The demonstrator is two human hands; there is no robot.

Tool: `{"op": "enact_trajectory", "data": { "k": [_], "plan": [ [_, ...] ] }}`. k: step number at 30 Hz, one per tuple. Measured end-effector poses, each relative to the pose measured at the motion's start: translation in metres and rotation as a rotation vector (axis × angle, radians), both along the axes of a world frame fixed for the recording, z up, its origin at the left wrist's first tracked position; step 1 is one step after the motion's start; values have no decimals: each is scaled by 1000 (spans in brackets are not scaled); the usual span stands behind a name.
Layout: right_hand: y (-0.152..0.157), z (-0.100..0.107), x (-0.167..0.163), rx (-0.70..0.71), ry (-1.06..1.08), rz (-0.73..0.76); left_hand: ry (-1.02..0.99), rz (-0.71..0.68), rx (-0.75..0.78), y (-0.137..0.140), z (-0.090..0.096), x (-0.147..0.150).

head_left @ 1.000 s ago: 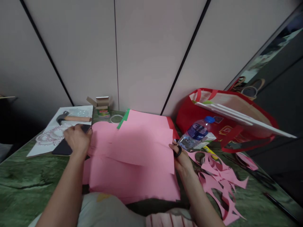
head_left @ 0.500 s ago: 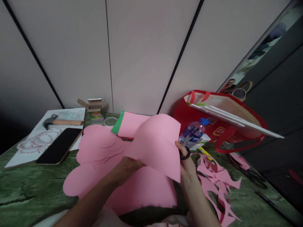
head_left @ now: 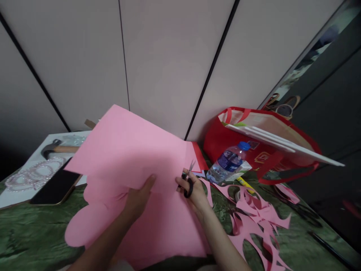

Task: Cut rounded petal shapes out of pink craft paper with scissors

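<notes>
My left hand [head_left: 138,199] grips the near edge of a large pink paper sheet [head_left: 124,143], thumb on top and fingers hidden beneath. The sheet is raised and tilted, spread wide to the left. In my right hand [head_left: 194,192] is a small pair of scissors [head_left: 188,184] with black handles, blades pointing up and away. The right hand is beside the sheet's right end; whether it also touches the paper I cannot tell. Under both hands lies more pink paper [head_left: 166,233], with rounded cut pieces [head_left: 81,226] at its left.
Pink offcuts [head_left: 254,233] lie at the right, near a yellow tube [head_left: 245,184]. A water bottle [head_left: 225,163] leans by a red bag [head_left: 217,139] holding white boards. On the left are a phone [head_left: 53,184], beaded loops [head_left: 36,173] and a hammer [head_left: 59,148].
The pink sheet has swung from a curl near my right hand to spread out at the left. My right hand has moved left and nearer with the scissors; my left hand has shifted left.
</notes>
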State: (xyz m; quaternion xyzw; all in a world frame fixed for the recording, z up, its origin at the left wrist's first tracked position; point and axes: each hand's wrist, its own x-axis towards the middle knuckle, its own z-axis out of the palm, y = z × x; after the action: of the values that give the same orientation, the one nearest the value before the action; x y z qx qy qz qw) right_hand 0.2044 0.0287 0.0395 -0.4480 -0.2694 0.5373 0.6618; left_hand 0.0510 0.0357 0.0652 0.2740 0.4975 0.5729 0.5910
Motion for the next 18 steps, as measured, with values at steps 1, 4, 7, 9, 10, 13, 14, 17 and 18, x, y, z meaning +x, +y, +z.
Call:
{"op": "enact_trajectory", "data": {
  "k": [1, 4, 7, 9, 10, 13, 14, 17, 18],
  "plan": [
    [2, -7, 0, -17, -14, -10, -59, -26, -31, 5, -4, 2],
    [10, -22, 5, -56, -57, -49, -175, -84, -108, 16, -15, 6],
    [14, -24, 13, -79, -91, -94, -256, -142, -178, 20, -21, 7],
    [13, -18, 14, -79, -108, -117, -288, -152, -183, 20, -21, 6],
    [10, -12, 14, -77, -115, -126, -296, -137, -173, 20, -19, 5],
    [-9, 8, 3, -70, -135, -126, -301, -59, -112, 19, -9, 1],
    [-18, 14, -2, -65, -155, -106, -293, -30, -77, 18, -4, -1],
    [-40, 25, -21, -63, -246, 278, -117, 66, 39, 13, 9, -4],
    [-45, 26, -27, -99, -242, 406, 12, 88, 49, 11, 13, -4]
  ]
}}
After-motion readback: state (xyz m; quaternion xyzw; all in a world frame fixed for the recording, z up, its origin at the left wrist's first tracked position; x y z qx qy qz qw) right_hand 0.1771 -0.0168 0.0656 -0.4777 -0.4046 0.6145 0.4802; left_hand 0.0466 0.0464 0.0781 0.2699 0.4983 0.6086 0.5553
